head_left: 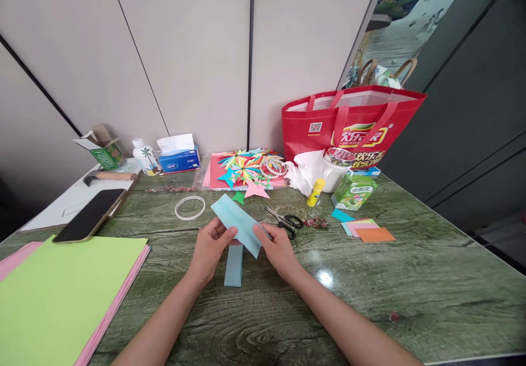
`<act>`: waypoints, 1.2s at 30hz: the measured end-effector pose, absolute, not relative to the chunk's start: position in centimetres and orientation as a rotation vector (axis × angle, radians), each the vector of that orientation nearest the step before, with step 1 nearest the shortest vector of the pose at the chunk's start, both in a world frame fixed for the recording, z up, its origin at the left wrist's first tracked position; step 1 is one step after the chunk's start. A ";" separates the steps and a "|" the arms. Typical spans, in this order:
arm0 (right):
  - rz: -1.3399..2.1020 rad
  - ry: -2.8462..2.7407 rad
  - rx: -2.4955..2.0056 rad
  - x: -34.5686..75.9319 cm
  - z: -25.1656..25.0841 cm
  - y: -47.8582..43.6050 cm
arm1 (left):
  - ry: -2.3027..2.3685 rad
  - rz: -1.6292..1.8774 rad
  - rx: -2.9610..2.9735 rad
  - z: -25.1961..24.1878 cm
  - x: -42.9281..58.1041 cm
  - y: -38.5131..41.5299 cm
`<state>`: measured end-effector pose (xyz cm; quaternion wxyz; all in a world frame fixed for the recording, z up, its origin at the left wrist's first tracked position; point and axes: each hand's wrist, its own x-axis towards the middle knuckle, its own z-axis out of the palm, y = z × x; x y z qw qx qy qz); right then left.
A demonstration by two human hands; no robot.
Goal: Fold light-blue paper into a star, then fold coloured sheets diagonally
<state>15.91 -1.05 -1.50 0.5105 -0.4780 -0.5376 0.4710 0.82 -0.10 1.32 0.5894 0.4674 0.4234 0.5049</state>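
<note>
A light blue rectangle of paper (238, 221) is held slanted above the table between both hands. My left hand (211, 245) pinches it by the lower left edge, thumb on top. At its right end my right hand (277, 245) grips it the same way. Just below, a narrow blue paper strip (234, 270) lies flat on the table. Scissors with black handles (287, 221) rest beyond my right hand. Behind the held paper are a pink paper star (257, 189) and a green paper piece (238, 198).
Stacked green and pink paper (74, 295), a phone (90, 215) and a hammer (109, 176) lie left. A tape roll (189, 207) sits nearer the middle. On the right are a glue stick (315, 192), a green carton (354, 192), coloured slips (376, 234) and a red bag (312, 136).
</note>
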 end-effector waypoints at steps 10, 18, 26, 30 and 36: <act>1.463 -0.940 -1.047 15.9 -0.9 -1.0 | 0.995 1.221 0.916 1.3 0.7 0.2; 1.364 -1.038 -1.072 15.9 -0.9 -0.9 | 0.955 1.224 0.972 1.8 0.7 0.1; 1.380 -1.080 -1.082 15.9 -0.5 -1.1 | 0.962 1.307 0.991 1.7 0.9 -0.1; 1.543 -1.227 -0.942 15.6 -0.2 -1.7 | 1.034 1.358 0.993 1.4 0.7 0.1; 1.619 -1.268 -0.880 15.3 -0.6 -1.9 | 1.157 1.340 1.047 0.7 0.5 0.4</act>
